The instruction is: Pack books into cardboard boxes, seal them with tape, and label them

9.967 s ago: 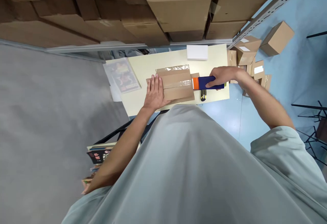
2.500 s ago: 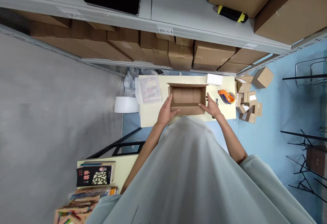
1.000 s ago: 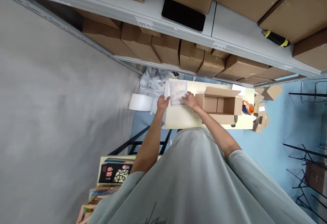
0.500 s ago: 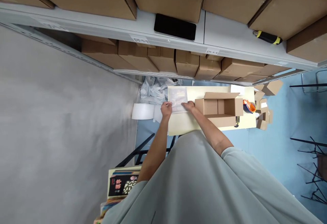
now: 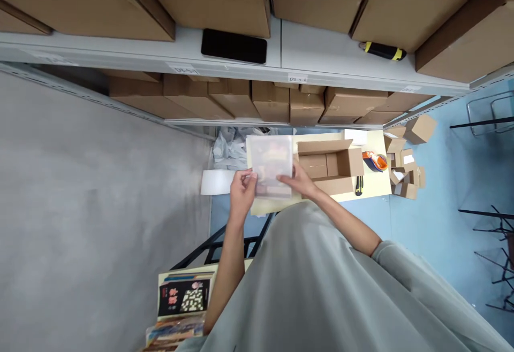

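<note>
A flat package in translucent white wrap (image 5: 272,166) is held up over the left end of the cream table (image 5: 258,207). My left hand (image 5: 242,190) pinches its left edge between thumb and fingers. On the other side, my right hand (image 5: 299,180) grips the right edge, thumb on the front face. Pinkish and yellowish shapes show faintly through the wrap. Just right of my right hand, an open cardboard box (image 5: 322,164) stands on the table with its flaps up.
Shelves with cardboard boxes (image 5: 307,107) and a black phone (image 5: 233,46) span the top. A cutter (image 5: 358,185) and orange item (image 5: 375,161) lie right of the open box. A white roll (image 5: 217,182) and books (image 5: 184,296) are at left.
The wrapped package has come up off the table and looks larger, held by both hands. The view has shifted, so the shelves and open box appear further left.
</note>
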{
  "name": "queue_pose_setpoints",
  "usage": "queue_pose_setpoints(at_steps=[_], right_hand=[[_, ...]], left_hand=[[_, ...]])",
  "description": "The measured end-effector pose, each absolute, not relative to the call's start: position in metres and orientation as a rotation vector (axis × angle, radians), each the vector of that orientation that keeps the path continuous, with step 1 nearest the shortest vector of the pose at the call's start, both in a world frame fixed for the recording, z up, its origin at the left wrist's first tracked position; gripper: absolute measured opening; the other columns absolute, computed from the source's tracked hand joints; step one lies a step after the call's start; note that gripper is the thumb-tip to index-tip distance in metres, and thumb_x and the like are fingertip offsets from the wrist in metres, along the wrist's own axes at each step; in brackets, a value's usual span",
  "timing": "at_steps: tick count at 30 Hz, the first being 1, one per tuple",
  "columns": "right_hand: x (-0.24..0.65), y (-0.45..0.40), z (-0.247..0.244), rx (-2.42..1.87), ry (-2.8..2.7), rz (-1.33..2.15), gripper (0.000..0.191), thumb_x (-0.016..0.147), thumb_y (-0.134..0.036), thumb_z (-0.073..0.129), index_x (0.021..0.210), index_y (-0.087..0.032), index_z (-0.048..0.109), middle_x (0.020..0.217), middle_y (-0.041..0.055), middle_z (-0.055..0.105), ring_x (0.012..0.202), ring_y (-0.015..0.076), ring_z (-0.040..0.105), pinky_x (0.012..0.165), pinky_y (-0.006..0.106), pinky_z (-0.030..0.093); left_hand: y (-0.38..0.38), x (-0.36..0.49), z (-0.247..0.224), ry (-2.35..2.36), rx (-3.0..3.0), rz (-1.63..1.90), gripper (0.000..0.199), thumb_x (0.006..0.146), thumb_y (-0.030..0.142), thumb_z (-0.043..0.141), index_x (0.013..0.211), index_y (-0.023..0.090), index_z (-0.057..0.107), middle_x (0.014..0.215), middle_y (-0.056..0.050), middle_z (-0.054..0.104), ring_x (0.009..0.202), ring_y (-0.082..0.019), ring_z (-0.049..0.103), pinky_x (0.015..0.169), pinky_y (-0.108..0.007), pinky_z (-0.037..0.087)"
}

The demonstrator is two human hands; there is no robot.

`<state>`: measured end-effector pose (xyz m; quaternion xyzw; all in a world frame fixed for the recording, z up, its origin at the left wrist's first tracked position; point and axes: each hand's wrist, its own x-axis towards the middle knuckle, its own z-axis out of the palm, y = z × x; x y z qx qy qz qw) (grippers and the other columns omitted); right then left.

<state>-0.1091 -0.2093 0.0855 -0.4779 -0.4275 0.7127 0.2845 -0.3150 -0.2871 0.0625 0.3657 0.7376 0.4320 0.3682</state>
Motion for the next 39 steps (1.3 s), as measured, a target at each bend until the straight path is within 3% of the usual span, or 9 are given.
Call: queue_pose_setpoints(at_steps=[5,10,13,16,20,26,33,36,39], right_hand=[[-0.007,-0.218,0.111,-1.277,-1.181,1.815,0.068,0.082,-0.066,0.086,0.132,-0.024,0.066,0.131,0.0093,0.079,0.124,0.0312,0.073,0.114,0.048,0.058],[0.071,-0.224,0.125,-1.363,-1.126,1.787,0.076,0.079,-0.072,0.088,0.136,-0.026,0.069,0.135,0.0101,0.08,0.129,0.0341,0.074,0.116,0.051,0.059],[0.097,-0.22,0.126,-1.437,-1.075,1.736,0.079,0.076,-0.07,0.092,0.136,-0.024,0.069,0.134,0.0117,0.08,0.125,0.035,0.076,0.111,0.053,0.062],[0.108,-0.211,0.122,-1.522,-1.107,1.634,0.088,0.069,-0.066,0.098,0.139,-0.023,0.067,0.134,0.013,0.079,0.122,0.0345,0.076,0.109,0.052,0.063],[0.114,-0.202,0.114,-1.642,-1.241,1.508,0.097,0.06,-0.061,0.103,0.14,-0.022,0.065,0.132,0.0136,0.078,0.121,0.0342,0.075,0.105,0.05,0.065],[0.122,-0.19,0.113,-1.522,-1.394,1.462,0.052,0.089,-0.062,0.08,0.123,-0.024,0.071,0.117,0.0082,0.081,0.106,0.0305,0.077,0.098,0.046,0.064],[0.119,-0.132,0.127,-1.356,-1.793,1.301,0.044,0.098,-0.063,0.073,0.119,-0.024,0.072,0.111,0.0053,0.08,0.101,0.0294,0.074,0.093,0.04,0.06],[0.112,-0.1,0.13,-1.308,-2.057,1.18,0.037,0.101,-0.057,0.073,0.12,-0.026,0.074,0.107,0.0033,0.081,0.097,0.0294,0.073,0.092,0.038,0.057],[0.103,-0.079,0.124,-1.269,-2.328,1.128,0.023,0.102,-0.044,0.075,0.118,-0.028,0.076,0.105,0.0028,0.082,0.097,0.0308,0.073,0.09,0.035,0.052]], left_hand=[[-0.281,-0.233,0.095,1.731,0.946,1.008,0.053,0.103,0.073,0.056,0.101,0.023,0.073,0.108,-0.008,0.081,0.099,-0.025,0.078,0.092,-0.04,0.066],[-0.261,-0.171,0.093,1.529,0.869,0.993,0.061,0.08,0.071,0.087,0.114,0.023,0.069,0.1,-0.006,0.079,0.086,-0.022,0.078,0.084,-0.038,0.067],[-0.254,-0.141,0.099,1.4,0.855,0.92,0.073,0.074,0.066,0.092,0.127,0.023,0.068,0.1,-0.005,0.078,0.083,-0.021,0.078,0.079,-0.037,0.067],[-0.254,-0.114,0.107,1.363,0.861,0.822,0.063,0.077,0.065,0.09,0.119,0.021,0.071,0.097,-0.006,0.08,0.082,-0.023,0.078,0.074,-0.037,0.066],[-0.256,-0.089,0.106,1.492,0.885,0.888,0.056,0.079,0.058,0.091,0.117,0.022,0.071,0.1,-0.007,0.082,0.089,-0.025,0.08,0.08,-0.039,0.068],[-0.25,-0.076,0.091,1.56,0.865,0.913,0.053,0.079,0.052,0.091,0.117,0.021,0.07,0.105,-0.008,0.083,0.088,-0.024,0.079,0.078,-0.037,0.066],[-0.23,-0.092,0.08,1.649,0.937,0.948,0.052,0.08,0.055,0.092,0.115,0.021,0.075,0.093,-0.003,0.08,0.077,-0.019,0.074,0.076,-0.032,0.063],[-0.232,-0.115,0.071,1.702,0.988,0.933,0.058,0.083,0.057,0.09,0.125,0.02,0.075,0.108,-0.008,0.08,0.091,-0.023,0.077,0.087,-0.037,0.065],[-0.246,-0.142,0.059,1.854,1.182,0.838,0.061,0.083,0.052,0.092,0.133,0.021,0.074,0.13,-0.014,0.077,0.122,-0.033,0.073,0.113,-0.05,0.06]])
